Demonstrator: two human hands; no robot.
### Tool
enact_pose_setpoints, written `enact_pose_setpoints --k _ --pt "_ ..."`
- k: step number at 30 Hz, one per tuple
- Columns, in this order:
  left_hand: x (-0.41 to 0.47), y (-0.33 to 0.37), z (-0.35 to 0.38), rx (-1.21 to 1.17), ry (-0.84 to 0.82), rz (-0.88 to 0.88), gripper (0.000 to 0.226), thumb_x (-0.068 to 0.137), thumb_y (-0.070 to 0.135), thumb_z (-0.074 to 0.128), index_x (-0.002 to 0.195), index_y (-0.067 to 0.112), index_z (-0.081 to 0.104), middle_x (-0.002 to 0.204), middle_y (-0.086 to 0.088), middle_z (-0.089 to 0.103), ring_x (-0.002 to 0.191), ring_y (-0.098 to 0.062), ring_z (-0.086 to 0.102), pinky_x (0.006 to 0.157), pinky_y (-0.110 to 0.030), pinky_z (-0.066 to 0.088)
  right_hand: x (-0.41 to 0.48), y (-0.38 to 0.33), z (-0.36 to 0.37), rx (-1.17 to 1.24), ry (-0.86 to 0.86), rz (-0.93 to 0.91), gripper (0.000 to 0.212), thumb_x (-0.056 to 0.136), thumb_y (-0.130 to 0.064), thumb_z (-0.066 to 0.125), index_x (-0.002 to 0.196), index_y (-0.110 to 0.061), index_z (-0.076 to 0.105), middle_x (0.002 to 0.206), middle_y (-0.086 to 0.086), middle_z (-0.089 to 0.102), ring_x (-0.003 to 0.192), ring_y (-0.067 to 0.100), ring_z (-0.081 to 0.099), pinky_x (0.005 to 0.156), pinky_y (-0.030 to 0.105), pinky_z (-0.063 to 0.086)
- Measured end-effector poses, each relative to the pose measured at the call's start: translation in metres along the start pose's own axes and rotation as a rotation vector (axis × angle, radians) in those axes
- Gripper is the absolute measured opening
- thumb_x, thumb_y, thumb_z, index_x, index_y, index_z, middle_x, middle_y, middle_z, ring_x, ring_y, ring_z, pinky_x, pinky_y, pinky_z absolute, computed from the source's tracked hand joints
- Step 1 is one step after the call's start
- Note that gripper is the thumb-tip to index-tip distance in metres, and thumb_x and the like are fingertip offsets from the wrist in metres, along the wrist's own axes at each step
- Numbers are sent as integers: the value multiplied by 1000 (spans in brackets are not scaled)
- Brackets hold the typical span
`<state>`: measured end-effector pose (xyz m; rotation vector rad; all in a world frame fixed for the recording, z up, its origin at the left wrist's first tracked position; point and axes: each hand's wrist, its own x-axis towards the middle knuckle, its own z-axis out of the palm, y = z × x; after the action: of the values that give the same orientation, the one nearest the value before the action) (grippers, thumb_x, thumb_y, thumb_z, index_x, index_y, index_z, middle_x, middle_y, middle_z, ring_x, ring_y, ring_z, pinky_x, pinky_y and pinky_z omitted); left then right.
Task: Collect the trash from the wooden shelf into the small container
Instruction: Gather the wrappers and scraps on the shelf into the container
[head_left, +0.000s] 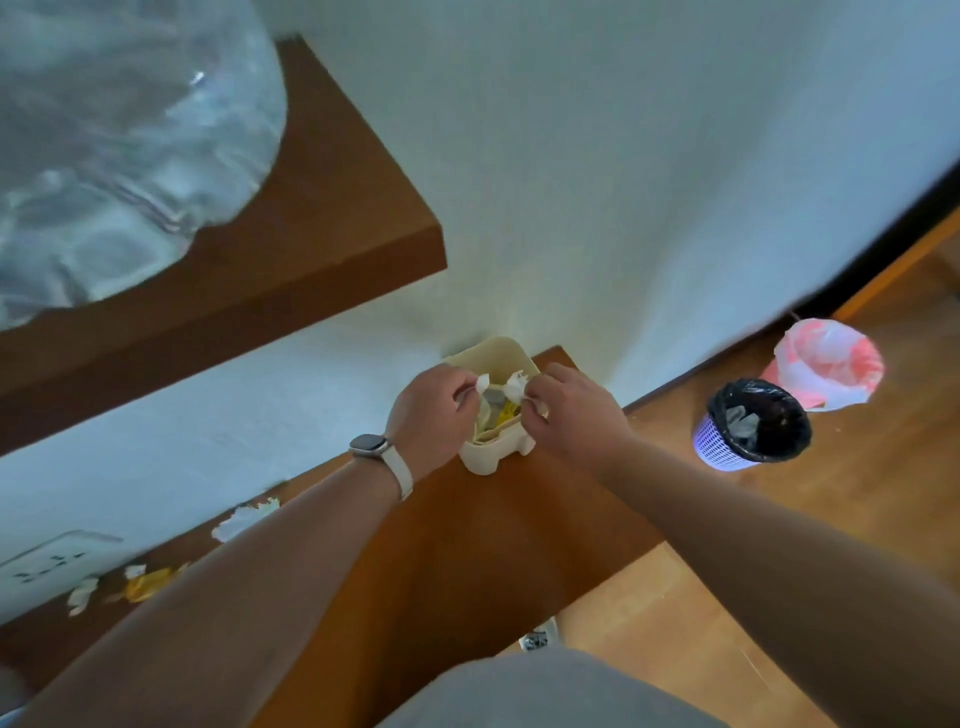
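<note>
A brown wooden shelf (467, 545) runs along a white wall (623, 156). The small container (496, 458) sits just under both hands. The left hand (431, 410) pinches a white scrap (483, 383) over it. The right hand (571, 410) pinches another scrap (516, 385). More trash (244, 519) lies well behind the left hand.

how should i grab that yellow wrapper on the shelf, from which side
Probably pinch the yellow wrapper from above, by its crumpled middle. It lies low on the shelf close to the wall, so the wall side is blocked. Come in from the shelf's open front edge.
</note>
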<state>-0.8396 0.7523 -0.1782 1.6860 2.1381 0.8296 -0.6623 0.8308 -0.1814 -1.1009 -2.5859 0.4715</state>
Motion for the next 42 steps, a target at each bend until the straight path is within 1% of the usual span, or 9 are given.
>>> enact_pose_setpoints --k 3,7,11,16,18,24,28,32,42 --pt "17 6 12 55 -19 -64 18 94 18 53 80 15 63 72 3 57 67 -15 52 56 -28 40 13 13 2 -2 -41 -34 20 92 -25 54 95 -10 66 86 3 59 80 18 53 63 30 45" --pt "35 8 22 136 -44 -143 22 96 23 50 81 18 66 76 4 64 70 -18 59 58 -30 46 26 26 6 -10 -105 -60 23 93 -28 50 99 -12 66 93 4 62 87 21 57 71 36 51" --pt "41 7 24 186 -54 -140 25 98 29 50 109 19 70 102 5 69 92 -15 62 78 -32 53 37 36 6 -25 -151 -129 27 91 -29 53 105 -11 65 100 7 63 91 26 58 75 41 51" --pt "29 -6 10 292 -17 -87 26 97 30 50 108 17 69 107 2 69 101 -21 61 87 -41 50 58 27 3 -63 -183 -262 27 90 -30 51 104 -11 63 102 6 61 90 26 57 75 37 46" --pt "17 -16 3 321 10 -94 34 95 36 46 112 18 69 113 1 69 108 -23 60 91 -43 49 63 17 5 -74 -224 -325 29 92 -32 47 111 -14 60 110 3 61 98 22 55 82 36 45" --pt "-37 -47 -26 505 -81 -244 47 98 43 45 141 24 48 150 -1 44 139 -23 37 112 -43 31 67 -26 26 -91 -292 -490 41 93 -40 44 127 -17 51 129 -1 56 119 20 49 98 39 43" --pt "-85 -69 -44 537 -99 -387 52 99 44 43 147 25 36 156 -1 33 145 -23 28 115 -44 27 63 -65 45 -118 -334 -615 47 94 -42 46 132 -14 48 136 3 51 125 24 45 99 41 40" --pt "-140 -100 -59 537 -98 -516 51 97 39 48 144 23 38 154 -4 37 143 -25 32 113 -46 31 56 -107 69 -138 -405 -708 49 95 -43 46 135 -14 46 143 5 45 131 25 40 105 42 38" --pt "-256 -193 -84 456 -45 -778 45 94 29 57 139 24 49 148 -3 47 134 -23 45 100 -38 49 28 -195 139 -198 -480 -816 40 93 -42 46 123 -16 51 126 2 56 114 21 55 96 38 48"
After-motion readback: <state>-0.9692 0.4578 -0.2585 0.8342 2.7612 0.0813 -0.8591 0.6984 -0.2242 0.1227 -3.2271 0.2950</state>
